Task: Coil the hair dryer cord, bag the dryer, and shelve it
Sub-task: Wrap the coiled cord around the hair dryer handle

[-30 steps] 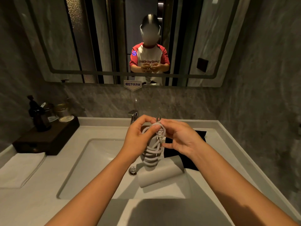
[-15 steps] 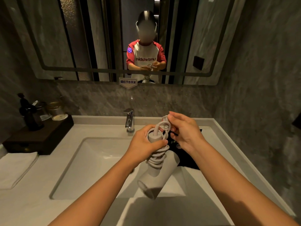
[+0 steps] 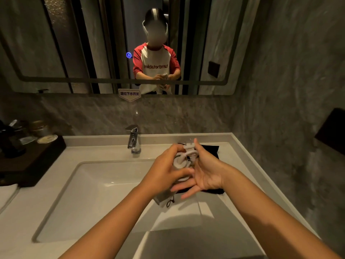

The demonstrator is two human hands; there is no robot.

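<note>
My left hand (image 3: pixel 164 172) grips the white hair dryer (image 3: pixel 180 163) by its handle, with the white cord (image 3: pixel 188 155) wound around it. The dryer's barrel (image 3: pixel 163 198) pokes out below my left hand and is mostly hidden. My right hand (image 3: pixel 203 172) is beside the dryer, thumb and forefinger pinching the plug end (image 3: pixel 189 146) at the top, the other fingers spread open. A black cloth bag (image 3: pixel 211 149) lies flat on the counter behind my hands, at the sink's right.
A white sink basin (image 3: pixel 104 187) with a chrome faucet (image 3: pixel 133 140) lies to the left. A dark tray (image 3: pixel 31 157) with bottles and jars stands at the far left. A folded white towel (image 3: pixel 7 193) lies beside it. The mirror (image 3: pixel 112 43) reflects a person.
My hands lowered the dryer toward the counter and turned it, so its barrel is now hidden beneath my left hand. My right hand's lower fingers spread open while still pinching the plug end.
</note>
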